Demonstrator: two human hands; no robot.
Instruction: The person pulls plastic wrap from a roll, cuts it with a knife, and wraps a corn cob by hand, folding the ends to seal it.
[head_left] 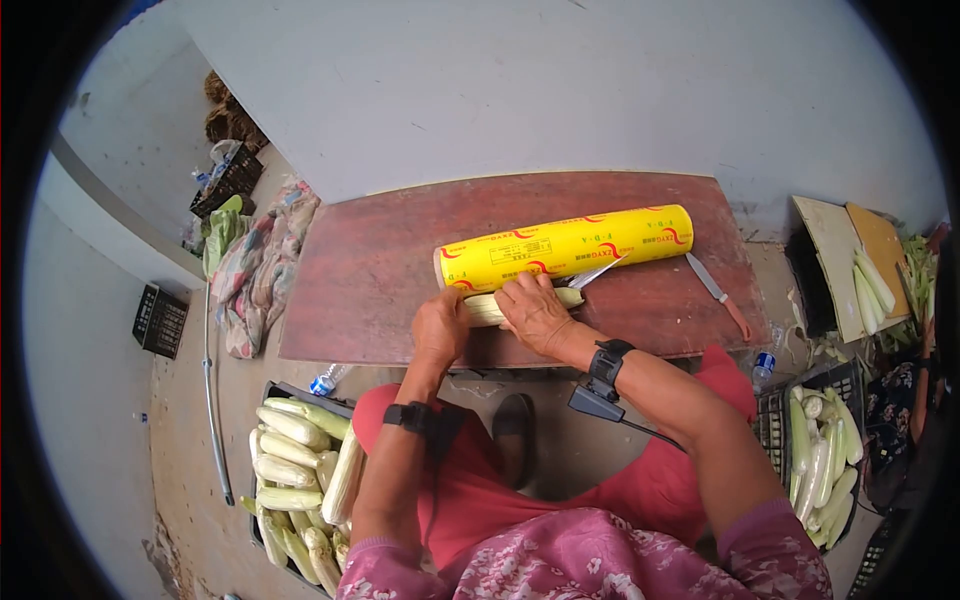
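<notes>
Produce packing room, shown by crated corn (290,440) and wrap roll (570,247).

i can pass over the tabletop (350,270) left of the yellow roll (565,245); the knife (718,290) obstructs its near right, the wall (480,100) beyond.

On the floor to my left I see a heap of patterned cloth or sacking (262,275), with a long pole (208,375) beside it. A black crate (160,321) sits near the left wall (85,330). To my right are a pale board (828,255) and a brown board (880,235).
</notes>
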